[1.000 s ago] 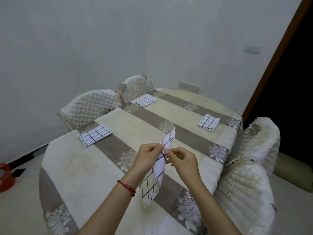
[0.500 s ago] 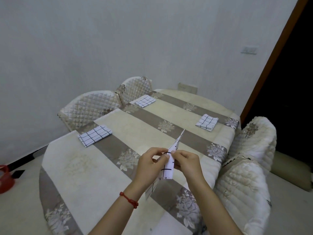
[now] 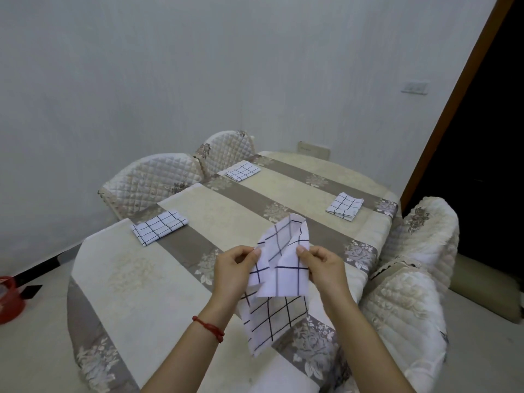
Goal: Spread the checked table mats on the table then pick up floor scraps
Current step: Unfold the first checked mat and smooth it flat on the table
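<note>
A white checked mat (image 3: 279, 275) hangs partly unfolded above the near right part of the table (image 3: 175, 268). My left hand (image 3: 234, 269) pinches its left edge and my right hand (image 3: 321, 265) pinches its right edge. Its lower corner droops toward the tablecloth. Three folded checked mats lie on the table: one at the left (image 3: 158, 230), one at the far end (image 3: 243, 171), one at the right (image 3: 344, 206).
Quilted chairs stand along the far left side (image 3: 150, 182) (image 3: 226, 148) and along the right side (image 3: 425, 231) (image 3: 402, 313). A red object (image 3: 10, 296) sits on the floor at the left. A dark doorway (image 3: 487, 143) opens at the right.
The mat was held edge-on and narrow between my hands. My hands have moved apart and the mat has opened out to show its checked face.
</note>
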A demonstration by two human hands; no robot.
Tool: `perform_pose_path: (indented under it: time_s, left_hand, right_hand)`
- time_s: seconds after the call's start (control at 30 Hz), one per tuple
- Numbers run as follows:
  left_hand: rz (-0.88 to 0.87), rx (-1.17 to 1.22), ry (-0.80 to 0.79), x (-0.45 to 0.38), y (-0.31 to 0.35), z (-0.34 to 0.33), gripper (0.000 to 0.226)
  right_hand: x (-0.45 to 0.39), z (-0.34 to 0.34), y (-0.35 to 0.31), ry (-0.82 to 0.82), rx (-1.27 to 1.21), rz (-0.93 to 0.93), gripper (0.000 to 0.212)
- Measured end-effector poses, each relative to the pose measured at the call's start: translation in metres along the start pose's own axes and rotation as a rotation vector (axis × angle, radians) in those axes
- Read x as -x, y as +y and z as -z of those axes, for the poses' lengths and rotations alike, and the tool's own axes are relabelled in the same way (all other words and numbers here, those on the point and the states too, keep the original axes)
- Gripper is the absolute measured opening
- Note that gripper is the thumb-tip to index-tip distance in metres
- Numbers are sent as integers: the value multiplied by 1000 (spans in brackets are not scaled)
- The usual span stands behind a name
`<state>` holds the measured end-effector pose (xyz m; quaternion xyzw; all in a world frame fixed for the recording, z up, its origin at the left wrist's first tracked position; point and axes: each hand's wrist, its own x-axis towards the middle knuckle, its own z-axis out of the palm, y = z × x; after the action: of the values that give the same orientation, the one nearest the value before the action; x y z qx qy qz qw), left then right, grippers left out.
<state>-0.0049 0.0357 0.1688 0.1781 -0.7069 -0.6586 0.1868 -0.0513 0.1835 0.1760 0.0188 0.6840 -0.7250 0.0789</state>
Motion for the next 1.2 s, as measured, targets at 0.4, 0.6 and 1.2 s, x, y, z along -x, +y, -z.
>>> perform_pose_path:
  time_s: [0.4,0.6,1.2]
  left_hand:
    - [7,0,76,-24,20,33,30]
    - [105,161,56,-15,33,9,23]
    - [39,111,-123,9,32,-8,17]
  right_hand:
    - [-20,30,-14,331,897,387,34]
    - [15,-16,-13,-17,515,493,11]
    - [9,-26,-29,-22,169,234,18]
